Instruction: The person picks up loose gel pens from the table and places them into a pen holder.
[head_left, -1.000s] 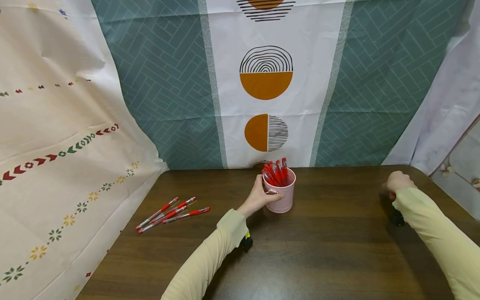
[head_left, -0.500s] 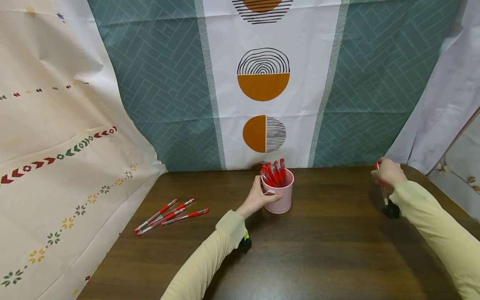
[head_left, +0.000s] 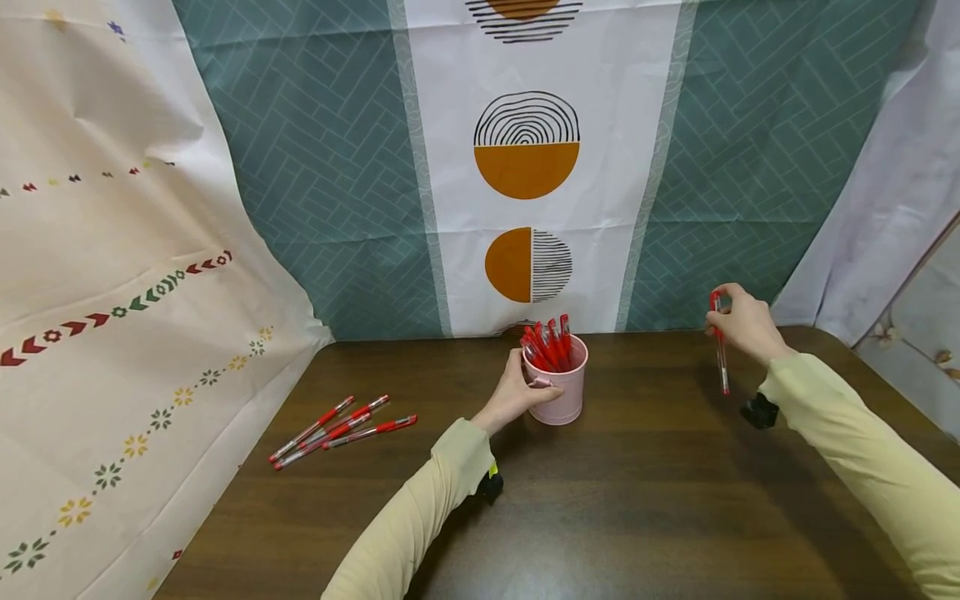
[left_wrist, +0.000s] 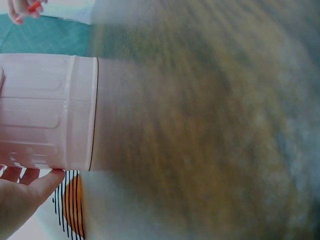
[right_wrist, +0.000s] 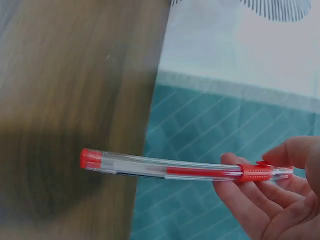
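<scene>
A pink bucket [head_left: 566, 407] stands upright on the table and holds several red pens [head_left: 549, 348], their red ends sticking out over the rim. My left hand [head_left: 513, 400] grips its left side, thumb across the front; the fingers behind are partly hidden. Seen from the left wrist, the fingertips touch the bucket's wall [left_wrist: 45, 112]. To the right and raised above the table, my right hand [head_left: 748, 323] pinches one clear-barrelled red gel pen [right_wrist: 200, 172] near one end. That pen hangs almost vertical in the head view, its other end pointing down.
Several more red pens [head_left: 341, 429] lie in a loose, overlapping group on the left of the brown wooden table [head_left: 622, 508]. A patterned cloth [head_left: 360, 208] hangs behind the table's back edge, and a cream cloth [head_left: 112, 333] borders the left side.
My right hand has risen from the far right of the table and moved left, bringing the pen into view. My left hand and the bucket have stayed in place.
</scene>
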